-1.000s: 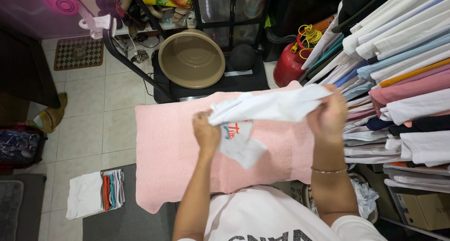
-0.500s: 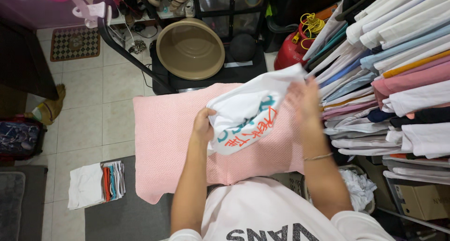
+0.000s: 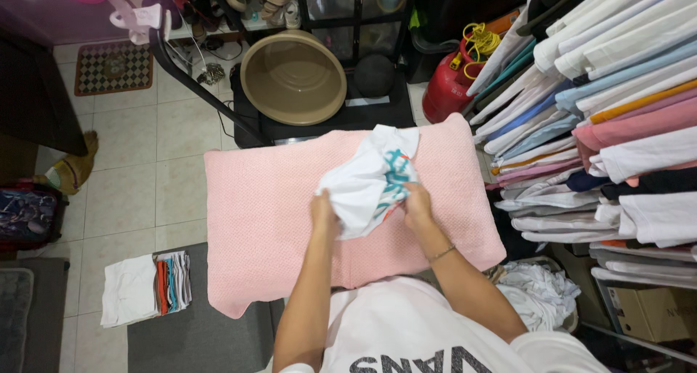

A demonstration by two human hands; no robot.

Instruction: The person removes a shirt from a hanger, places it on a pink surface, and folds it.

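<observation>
At the middle of the frame both hands close on a white printed shirt, bunched up over a pink padded board. The left hand has its fingers curled tight around the lower left edge of the cloth, and the right hand pinches the lower right edge where the teal and red print shows, so each grip is fully shut on fabric. The shirt is crumpled and lifted a little, its upper end drooping onto the board toward the upper right, not yet spread flat. Judging by that, the work is at the stage of gathering and turning the garment before it is laid out; the next move would call for pulling the two hands apart to draw the cloth taut and find its hem or shoulders. Just beyond the board, toward the top of the frame, a tan round basin sits on a dark stand, and a red gas cylinder stands to its right. Along the right side of the frame hangs a crowded row of shirts on hangers, white, pink, blue and dark. A heap of white laundry lies at the lower right, and a small stack of folded clothes rests at the lower left on a grey mat.
</observation>
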